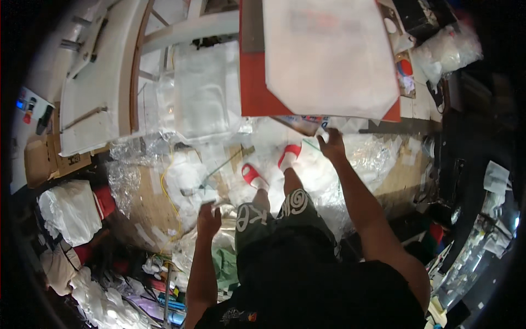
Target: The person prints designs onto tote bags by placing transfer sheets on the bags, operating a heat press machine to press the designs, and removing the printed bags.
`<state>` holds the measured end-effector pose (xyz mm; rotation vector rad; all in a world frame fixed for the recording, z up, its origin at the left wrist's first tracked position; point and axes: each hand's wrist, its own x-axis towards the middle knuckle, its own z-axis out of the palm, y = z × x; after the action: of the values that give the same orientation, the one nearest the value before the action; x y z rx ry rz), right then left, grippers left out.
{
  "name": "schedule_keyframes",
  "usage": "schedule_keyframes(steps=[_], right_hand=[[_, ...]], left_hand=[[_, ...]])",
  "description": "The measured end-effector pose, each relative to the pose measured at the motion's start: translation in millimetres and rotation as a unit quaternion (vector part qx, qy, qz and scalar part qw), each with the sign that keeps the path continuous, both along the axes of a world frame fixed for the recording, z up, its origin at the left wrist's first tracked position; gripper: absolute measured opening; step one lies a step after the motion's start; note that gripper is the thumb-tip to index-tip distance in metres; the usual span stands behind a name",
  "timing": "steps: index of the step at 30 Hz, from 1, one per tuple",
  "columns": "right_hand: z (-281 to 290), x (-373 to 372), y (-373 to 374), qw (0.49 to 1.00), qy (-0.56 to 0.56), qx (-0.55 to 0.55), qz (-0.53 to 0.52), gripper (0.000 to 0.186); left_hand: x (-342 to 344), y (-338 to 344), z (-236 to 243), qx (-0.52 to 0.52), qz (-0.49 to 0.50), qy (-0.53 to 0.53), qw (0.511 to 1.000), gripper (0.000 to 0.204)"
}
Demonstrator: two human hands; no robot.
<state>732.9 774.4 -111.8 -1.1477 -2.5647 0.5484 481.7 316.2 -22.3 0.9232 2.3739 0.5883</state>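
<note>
My right hand (332, 145) reaches forward below the front edge of a red board (255, 98). Thumb and forefinger are apart, with a pale gap between them and no held thing visible. Just beyond the fingertips, a printed sheet or bag (311, 122) pokes out under the board. On top of the board lies a large white sheet (331, 60) with cut front corners, slightly blurred. My left hand (209, 220) hangs low beside my left thigh, fingers loosely bent and parted, holding nothing that I can see.
Clear plastic wrap (378, 162) covers much of the floor around my red slippers (252, 174). A yellow cord (165, 181) runs along the left. A white panel (101, 82), a cardboard box (71, 163) and a white bag (70, 211) stand leftward. Bundled plastic (449, 52) sits far right.
</note>
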Motion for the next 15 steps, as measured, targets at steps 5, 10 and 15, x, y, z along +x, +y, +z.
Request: schedule_keyframes(steps=[5,10,15], right_hand=[[-55.1,-89.9,36.3,0.980,-0.177,-0.056,0.067,0.060],[-81.1,-118.2,43.8,0.939,-0.300,-0.167,0.022,0.075],[-98.0,-119.3,47.3,0.979,-0.186,-0.087,0.012,0.062]], left_hand=[[68.8,-121.2,-31.4,-0.225,0.032,-0.202,0.953,0.029],[105.9,-169.9,-37.0,-0.272,0.124,-0.256,0.919,0.028],[110.1,-180.0,-47.6,-0.256,0.120,-0.257,0.924,0.029]])
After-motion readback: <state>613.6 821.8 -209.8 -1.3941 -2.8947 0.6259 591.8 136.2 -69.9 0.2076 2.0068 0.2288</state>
